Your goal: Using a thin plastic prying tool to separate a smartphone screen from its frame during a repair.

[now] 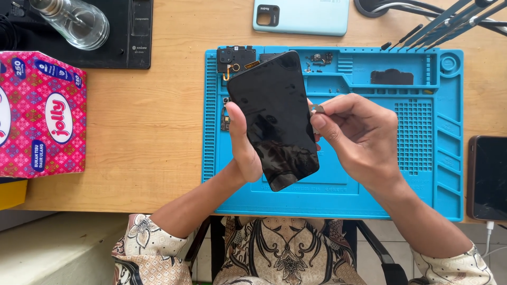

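Blue mat (443, 174), one black phone (274, 119), two hands: left hand (244, 145), right hand (356, 134)

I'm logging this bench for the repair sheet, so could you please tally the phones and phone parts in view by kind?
Black phone screen, in left hand: 1
Pale blue phone back cover: 1
Charging phone at right edge: 1
Small part pinched by right hand: 1
Camera module on blue mat: 1
Total: 5
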